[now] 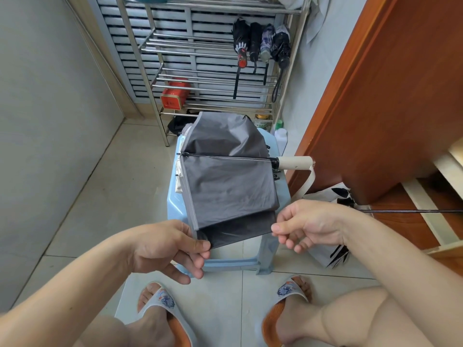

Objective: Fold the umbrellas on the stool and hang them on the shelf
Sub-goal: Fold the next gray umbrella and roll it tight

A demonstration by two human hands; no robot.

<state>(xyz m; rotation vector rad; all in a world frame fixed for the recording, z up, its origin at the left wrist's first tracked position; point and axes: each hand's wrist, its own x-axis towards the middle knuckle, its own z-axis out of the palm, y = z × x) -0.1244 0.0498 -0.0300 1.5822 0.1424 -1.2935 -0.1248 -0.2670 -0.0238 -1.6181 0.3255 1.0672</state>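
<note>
Bare knees and orange-soled slippers [160,304] frame the bottom edge. Ahead, a steel slatted shelf [200,78] holds four folded umbrellas [260,43]. On the pale blue plastic stool [233,262] lies a grey fabric umbrella [225,181], its cream handle pointing right. Left hand [167,246] pinches its near fabric corner; right hand [308,224] pinches the opposite corner.

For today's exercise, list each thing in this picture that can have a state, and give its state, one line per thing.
Grey umbrella: collapsed, canopy loose, lying on the stool.
Left hand: pinching the canopy's near left corner.
Right hand: pinching the canopy's near right corner.
Stool: upright under the umbrella.
Four umbrellas: folded, hanging on the shelf.
Shelf: upright, red box on a lower tier.
Door: open.
</note>
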